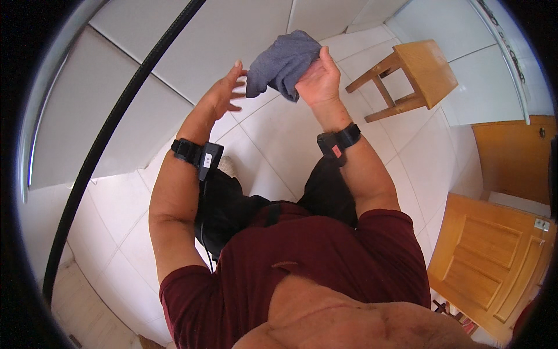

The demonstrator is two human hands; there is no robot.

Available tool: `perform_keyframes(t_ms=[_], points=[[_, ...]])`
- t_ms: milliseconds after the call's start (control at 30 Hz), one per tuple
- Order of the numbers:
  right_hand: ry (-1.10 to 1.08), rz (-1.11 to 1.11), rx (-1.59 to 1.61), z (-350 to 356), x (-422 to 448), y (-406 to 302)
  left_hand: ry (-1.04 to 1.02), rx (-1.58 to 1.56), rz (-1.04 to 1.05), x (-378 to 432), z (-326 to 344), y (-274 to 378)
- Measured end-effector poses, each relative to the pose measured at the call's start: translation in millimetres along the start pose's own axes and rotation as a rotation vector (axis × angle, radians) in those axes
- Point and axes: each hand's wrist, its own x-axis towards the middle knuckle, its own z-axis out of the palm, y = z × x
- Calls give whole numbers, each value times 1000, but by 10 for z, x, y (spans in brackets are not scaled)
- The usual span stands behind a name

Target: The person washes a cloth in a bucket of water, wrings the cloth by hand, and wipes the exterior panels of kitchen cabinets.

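A crumpled blue-grey cloth [283, 65] is held up in front of me, above the tiled floor. My right hand [321, 83] holds it from the right, palm towards me and thumb raised; the cloth covers most of its fingers. At the cloth's left edge is my left hand [226, 94], with thumb up and fingers spread. Its fingertips reach the cloth's edge, and whether they touch it is hard to tell. Each forearm wears a black strapped device: one on the left wrist [209, 160], one on the right wrist [332, 146].
A wooden stool [429, 74] stands on the white floor tiles [266, 144] at the right. Pale cabinet panels [235, 35] run along the front and left. A black cable [117, 109] crosses the left side. Lower right is a wooden panelled door [484, 253].
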Motion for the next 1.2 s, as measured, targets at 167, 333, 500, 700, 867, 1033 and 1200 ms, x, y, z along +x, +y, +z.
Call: perform_keyframes(t_ms=[167, 333, 500, 700, 867, 1033, 1200], points=[[-14, 10, 114, 105, -6, 41, -394, -306, -113, -73, 187, 22], [-40, 21, 64, 130, -7, 16, -337, -629, 185, -124, 287, 165], [86, 51, -72, -137, 90, 40, -20, -668, 237, -8, 253, 190], [210, 87, -324, -611, 127, -17, 79, -996, 373, -1, -163, 186], [564, -101, -361, -415, 131, -11, 224, -1011, 413, -183, -306, 245], [481, 197, -376, -232, 87, 518, -19, -825, 324, 59, 33, 70], [194, 368, 247, -42, -170, 732, 87, -760, 118, -122, 676, 130]])
